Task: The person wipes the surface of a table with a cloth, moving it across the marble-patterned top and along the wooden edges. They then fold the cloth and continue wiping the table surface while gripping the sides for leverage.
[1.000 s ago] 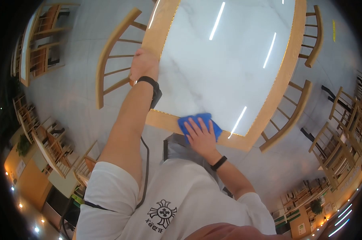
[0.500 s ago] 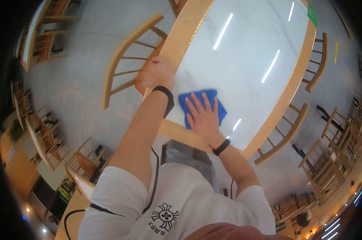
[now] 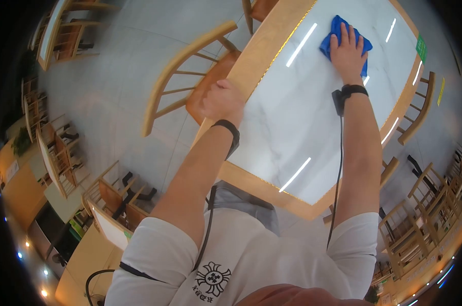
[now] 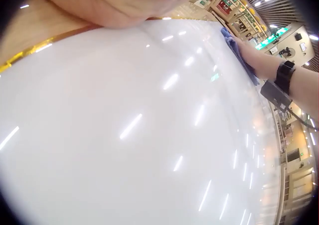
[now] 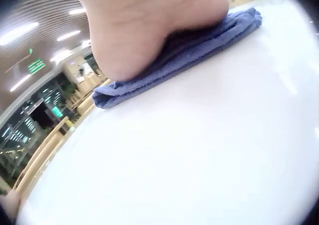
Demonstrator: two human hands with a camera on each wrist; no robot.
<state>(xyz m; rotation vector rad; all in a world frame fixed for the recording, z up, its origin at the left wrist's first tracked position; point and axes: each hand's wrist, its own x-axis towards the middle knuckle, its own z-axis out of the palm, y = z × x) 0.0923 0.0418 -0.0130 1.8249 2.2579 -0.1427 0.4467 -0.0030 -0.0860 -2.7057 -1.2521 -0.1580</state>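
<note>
A blue cloth (image 3: 337,45) lies on the white marbled table top (image 3: 287,112), towards its far part. My right hand (image 3: 349,58) rests on it with fingers spread. The right wrist view shows the heel of that hand (image 5: 144,30) pressing the folded cloth (image 5: 174,63) against the glossy surface. At the table's left side, my left hand (image 3: 224,103) grips the wooden edge, its fingers curled and partly hidden. In the left wrist view that hand (image 4: 129,3) is over the gold-trimmed border, and the cloth (image 4: 239,53) appears beyond, at the upper right.
A wooden chair (image 3: 164,76) with a brown seat stands close on the left, and another chair (image 3: 420,112) on the right. A green sticker (image 3: 421,49) marks the table's right border. A cable (image 3: 339,178) hangs from the right wrist. More tables and chairs stand farther off.
My right hand and the cloth have moved from the near border up and to the right across the top. My left hand stays at the left edge, while the whole view has shifted.
</note>
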